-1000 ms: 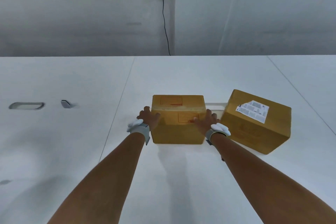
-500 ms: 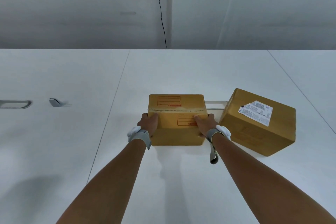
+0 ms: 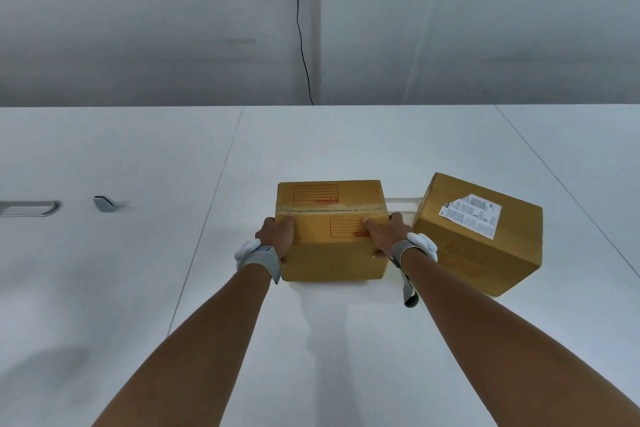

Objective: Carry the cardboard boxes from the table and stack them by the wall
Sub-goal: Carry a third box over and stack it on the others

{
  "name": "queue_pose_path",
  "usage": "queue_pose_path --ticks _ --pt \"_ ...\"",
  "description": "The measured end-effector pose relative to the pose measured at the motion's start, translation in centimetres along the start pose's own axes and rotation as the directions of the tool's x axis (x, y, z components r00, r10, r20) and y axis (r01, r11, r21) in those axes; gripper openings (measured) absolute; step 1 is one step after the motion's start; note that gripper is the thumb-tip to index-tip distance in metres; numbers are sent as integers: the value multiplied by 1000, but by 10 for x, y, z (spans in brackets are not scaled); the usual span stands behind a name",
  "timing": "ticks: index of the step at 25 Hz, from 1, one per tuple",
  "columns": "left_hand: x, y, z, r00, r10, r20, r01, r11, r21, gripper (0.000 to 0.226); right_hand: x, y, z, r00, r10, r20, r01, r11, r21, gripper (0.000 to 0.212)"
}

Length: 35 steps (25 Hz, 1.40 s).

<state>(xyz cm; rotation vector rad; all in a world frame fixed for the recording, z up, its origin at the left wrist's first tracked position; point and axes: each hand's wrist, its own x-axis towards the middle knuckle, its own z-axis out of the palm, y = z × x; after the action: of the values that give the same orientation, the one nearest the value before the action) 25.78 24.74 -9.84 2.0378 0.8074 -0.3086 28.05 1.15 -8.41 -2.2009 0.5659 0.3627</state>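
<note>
My two bare forearms reach forward over the white surface (image 3: 311, 340), each wrist wrapped in a grey strap with a white pod on its outer side. My left hand (image 3: 278, 236) is pressed flat against the left side of the small cardboard box (image 3: 332, 246), thumb hooked over its top edge. My right hand (image 3: 384, 236) clamps the opposite side of that box, with its thumb lying across the top near the lower red-printed form. The small box sits on the surface, taped along its top seam. Just to the right of it, close but apart, a larger cardboard box (image 3: 485, 253) rests turned at an angle, with a torn white shipping label (image 3: 471, 215) on top. Well left of the small box, a grey oval cable slot (image 3: 31, 208) sits in the surface. Beyond the small box, a black cable (image 3: 301, 38) hangs down the grey wall (image 3: 138, 28).
</note>
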Motion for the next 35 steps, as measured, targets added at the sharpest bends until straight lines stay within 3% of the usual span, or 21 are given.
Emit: queue_pose_path --ticks 6,11,15,21,28,35 --pt "-57 -1 -3 997 30 -75 -30 1000 10 69 -30 18 -23 998 -52 21 52 998 -24 70" --pt "-123 -26 10 990 -3 -140 1 1000 -11 70 -68 50 -45 986 -124 111 128 991 -32 54" --pt "-185 -56 28 979 -42 -197 37 999 -31 66 -97 92 -56 972 -178 155 178 984 18 64" --pt "-278 -99 49 955 -146 -257 124 987 -100 49 -163 144 -81 940 -266 216 299 944 -139 52" --pt "-353 -157 46 931 -186 -315 147 979 -143 51 -199 179 -51 887 -359 292 418 891 -175 84" --pt "-424 -251 12 866 -311 -392 176 923 -342 70 -307 187 -14 802 -437 407 549 807 -218 61"
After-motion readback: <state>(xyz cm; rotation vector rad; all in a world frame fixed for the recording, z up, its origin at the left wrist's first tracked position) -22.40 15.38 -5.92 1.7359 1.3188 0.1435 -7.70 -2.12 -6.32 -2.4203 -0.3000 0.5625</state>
